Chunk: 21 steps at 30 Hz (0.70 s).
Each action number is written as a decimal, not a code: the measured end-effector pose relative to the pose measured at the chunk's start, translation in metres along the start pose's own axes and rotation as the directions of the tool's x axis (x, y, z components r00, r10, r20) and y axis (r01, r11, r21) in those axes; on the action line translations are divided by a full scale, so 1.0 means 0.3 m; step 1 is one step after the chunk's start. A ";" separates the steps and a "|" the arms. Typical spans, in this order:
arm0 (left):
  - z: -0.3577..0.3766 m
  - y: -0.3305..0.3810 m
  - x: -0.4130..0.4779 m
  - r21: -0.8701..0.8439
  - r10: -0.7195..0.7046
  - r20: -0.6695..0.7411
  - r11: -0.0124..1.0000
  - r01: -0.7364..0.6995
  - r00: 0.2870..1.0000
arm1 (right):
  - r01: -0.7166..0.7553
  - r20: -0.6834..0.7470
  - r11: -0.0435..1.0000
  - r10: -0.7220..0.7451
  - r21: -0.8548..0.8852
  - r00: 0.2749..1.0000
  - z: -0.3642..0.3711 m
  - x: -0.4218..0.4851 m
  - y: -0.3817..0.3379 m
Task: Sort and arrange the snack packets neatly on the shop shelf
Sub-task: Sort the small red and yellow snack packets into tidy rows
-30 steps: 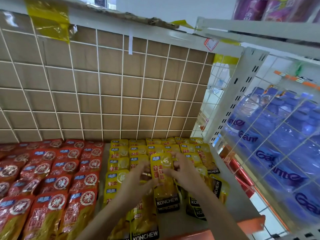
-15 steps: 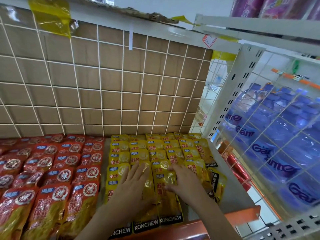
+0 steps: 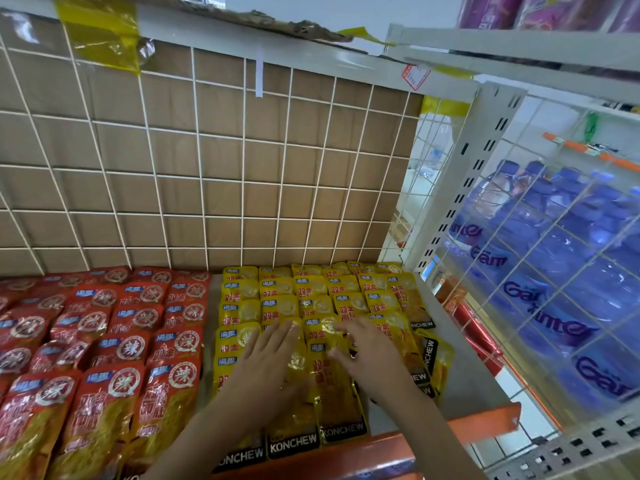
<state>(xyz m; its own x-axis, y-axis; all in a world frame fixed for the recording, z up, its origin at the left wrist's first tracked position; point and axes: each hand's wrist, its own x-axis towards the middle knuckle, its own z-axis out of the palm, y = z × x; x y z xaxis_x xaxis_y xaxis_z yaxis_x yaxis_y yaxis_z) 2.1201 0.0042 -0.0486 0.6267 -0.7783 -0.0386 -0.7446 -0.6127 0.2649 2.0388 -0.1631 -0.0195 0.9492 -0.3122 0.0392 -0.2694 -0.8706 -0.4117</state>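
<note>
Yellow KONCHEW snack packets (image 3: 311,292) lie in overlapping rows on the right half of the grey shelf (image 3: 460,379). Red snack packets (image 3: 114,341) fill the left half in similar rows. My left hand (image 3: 266,362) lies flat, fingers spread, on the front yellow packets. My right hand (image 3: 370,351) rests palm down on a neighbouring front yellow packet (image 3: 332,393), fingers apart. Neither hand grips anything. A few yellow packets at the right edge (image 3: 433,358) sit skewed, turned sideways.
A white wire grid over brown cardboard (image 3: 207,168) backs the shelf. An orange strip (image 3: 478,424) edges the shelf front. To the right, a wire side panel holds back blue water bottles (image 3: 561,258). A shelf above (image 3: 519,50) carries purple packs.
One second ago both hands held a yellow packet upright. They laid it down into the front row and now press flat on the packets. The camera view has tilted slightly.
</note>
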 end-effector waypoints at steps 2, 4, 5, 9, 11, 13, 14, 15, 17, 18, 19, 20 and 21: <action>-0.041 -0.004 0.026 -0.096 -0.027 -0.062 0.995 0.021 0.998 | 0.007 -0.045 1.000 -0.007 0.011 0.999 -0.015 0.019 0.009; -0.074 -0.022 0.066 -0.200 -0.042 -0.132 0.980 0.015 0.990 | -0.004 -0.051 1.000 0.004 -0.010 0.999 -0.031 0.056 0.022; -0.086 -0.035 0.095 -0.232 -0.057 -0.145 0.972 0.021 0.988 | -0.013 -0.041 1.000 0.012 -0.026 0.999 -0.038 0.079 0.028; -0.125 -0.078 0.234 -0.194 -0.091 -0.134 0.979 0.064 0.987 | -0.032 0.017 0.998 0.033 -0.047 0.999 -0.055 0.179 0.034; -0.135 -0.087 0.295 -0.142 -0.077 -0.116 0.988 0.060 0.990 | -0.024 0.065 0.995 0.031 -0.097 0.997 -0.056 0.223 0.032; -0.138 -0.090 0.345 -0.096 -0.077 -0.089 0.993 0.068 0.993 | -0.022 0.097 0.989 0.036 -0.144 0.995 -0.059 0.266 0.031; -0.136 -0.090 0.365 -0.069 -0.080 -0.080 0.995 0.074 0.994 | -0.023 0.105 0.986 0.041 -0.162 0.994 -0.061 0.288 0.030; -0.135 -0.089 0.380 -0.042 -0.076 -0.078 0.996 0.073 0.994 | -0.026 0.110 0.983 0.047 -0.180 0.993 -0.062 0.307 0.030; -0.131 -0.090 0.406 -0.022 -0.065 -0.090 0.998 0.063 0.994 | -0.036 0.137 0.975 0.067 -0.219 0.988 -0.061 0.338 0.030; -0.129 -0.093 0.418 -0.031 -0.066 -0.088 0.998 0.063 0.994 | -0.039 0.155 0.970 0.078 -0.240 0.985 -0.058 0.350 0.031; -0.126 -0.097 0.427 -0.049 -0.071 -0.085 0.997 0.067 0.994 | -0.045 0.167 0.967 0.089 -0.250 0.982 -0.056 0.359 0.030; -0.125 -0.101 0.436 -0.063 -0.079 -0.082 0.995 0.074 0.994 | -0.059 0.176 0.968 0.103 -0.242 0.979 -0.050 0.370 0.033; -0.120 -0.107 0.444 -0.069 -0.084 -0.081 0.995 0.078 0.993 | -0.072 0.177 0.971 0.114 -0.226 0.978 -0.044 0.379 0.037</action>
<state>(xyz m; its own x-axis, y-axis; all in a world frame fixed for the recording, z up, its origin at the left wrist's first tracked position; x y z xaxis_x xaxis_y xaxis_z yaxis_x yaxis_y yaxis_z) 2.2358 -0.0750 -0.0275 0.7033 -0.7106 0.0171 -0.6755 -0.6607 0.3272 2.1416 -0.2131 -0.0076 0.9261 -0.3367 -0.1700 -0.3667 -0.9093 -0.1968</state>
